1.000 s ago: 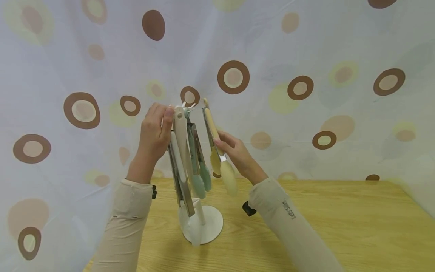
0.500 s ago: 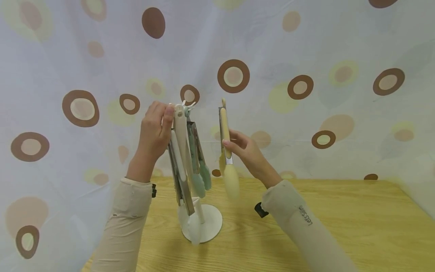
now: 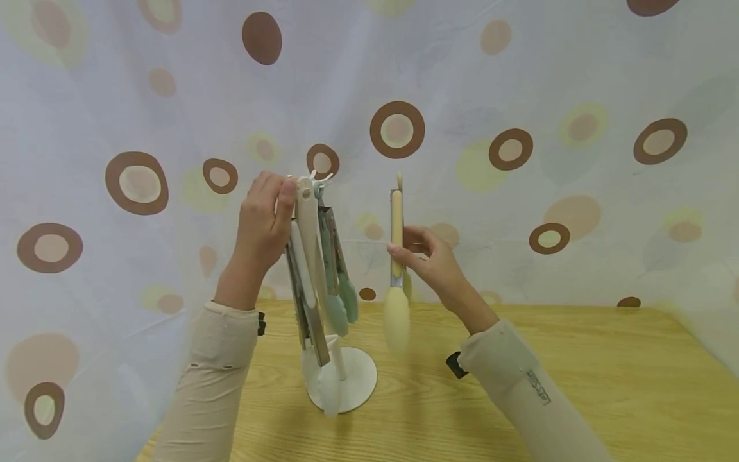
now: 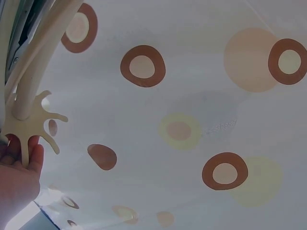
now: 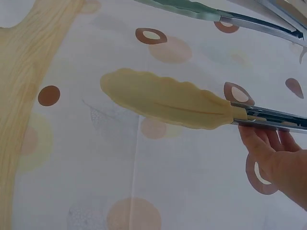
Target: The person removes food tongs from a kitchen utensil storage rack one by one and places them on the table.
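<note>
My right hand [image 3: 435, 264] pinches a pair of yellow kitchen tongs [image 3: 396, 317] by the handle, thumb in front. The tongs hang upright in mid-air, head down, to the right of a utensil stand [image 3: 362, 378]. The right wrist view shows the scalloped yellow head of the tongs [image 5: 163, 98]. My left hand [image 3: 262, 224] grips the top of the stand, fingers among the curved hooks [image 4: 31, 127] in the left wrist view. Green tongs [image 3: 348, 298] and white-tipped tongs [image 3: 329, 388] hang from the stand, partly overlapping its post.
The stand's round white base rests on a wooden table [image 3: 577, 378]. Behind it hangs a pale curtain [image 3: 450, 77] with brown and yellow spots. In the right wrist view, another green tongs head [image 5: 187, 7] lies above the yellow one.
My right hand has moved right with the yellow tongs, away from the stand, and the tongs have swung from slanted to upright. My left hand has stayed at the stand's top.
</note>
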Demonstrator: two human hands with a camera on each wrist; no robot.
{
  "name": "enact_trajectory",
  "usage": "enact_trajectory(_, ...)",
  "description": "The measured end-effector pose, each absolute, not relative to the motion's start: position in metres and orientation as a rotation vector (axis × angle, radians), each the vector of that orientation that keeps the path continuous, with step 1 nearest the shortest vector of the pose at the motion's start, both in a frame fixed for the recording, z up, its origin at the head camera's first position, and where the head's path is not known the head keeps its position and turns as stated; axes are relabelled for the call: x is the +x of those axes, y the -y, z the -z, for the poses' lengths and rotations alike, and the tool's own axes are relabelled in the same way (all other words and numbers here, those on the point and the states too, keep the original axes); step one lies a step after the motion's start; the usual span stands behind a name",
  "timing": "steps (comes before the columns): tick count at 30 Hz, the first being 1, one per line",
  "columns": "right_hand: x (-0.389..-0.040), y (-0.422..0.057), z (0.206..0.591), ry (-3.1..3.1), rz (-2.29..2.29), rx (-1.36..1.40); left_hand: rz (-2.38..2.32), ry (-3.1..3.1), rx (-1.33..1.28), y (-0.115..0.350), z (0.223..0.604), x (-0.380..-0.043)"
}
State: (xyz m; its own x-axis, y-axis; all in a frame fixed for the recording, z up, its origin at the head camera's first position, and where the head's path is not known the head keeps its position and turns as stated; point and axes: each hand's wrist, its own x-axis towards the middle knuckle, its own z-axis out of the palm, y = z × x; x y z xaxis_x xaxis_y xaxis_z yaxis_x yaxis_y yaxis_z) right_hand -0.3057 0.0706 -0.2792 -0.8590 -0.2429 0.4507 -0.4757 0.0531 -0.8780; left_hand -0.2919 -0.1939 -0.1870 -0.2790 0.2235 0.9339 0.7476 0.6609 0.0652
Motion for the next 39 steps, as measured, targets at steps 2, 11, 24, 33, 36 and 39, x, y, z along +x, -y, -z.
enact_trajectory(2,-0.302,-0.072,0.279,2.167,-1.861,0.709,0.621,1.823,-0.773,0.194,0.187,-0.292)
enact_trajectory(11,-0.29,-0.075,0.278,2.259,-1.686,0.618,0.625,1.818,-0.775,0.194,0.187,-0.292)
enact_trajectory(24,-0.278,-0.094,0.282,2.312,-1.545,0.506,0.619,1.822,-0.778,0.194,0.187,-0.291)
enact_trajectory(33,-0.274,-0.105,0.284,2.376,-1.492,0.436,0.619,1.822,-0.78,0.194,0.185,-0.291)
enact_trajectory(36,-0.27,-0.108,0.285,2.386,-1.48,0.422,0.618,1.825,-0.781,0.194,0.186,-0.291)
enact_trajectory(39,-0.267,-0.112,0.286,2.395,-1.467,0.414,0.621,1.822,-0.777,0.193,0.186,-0.291)
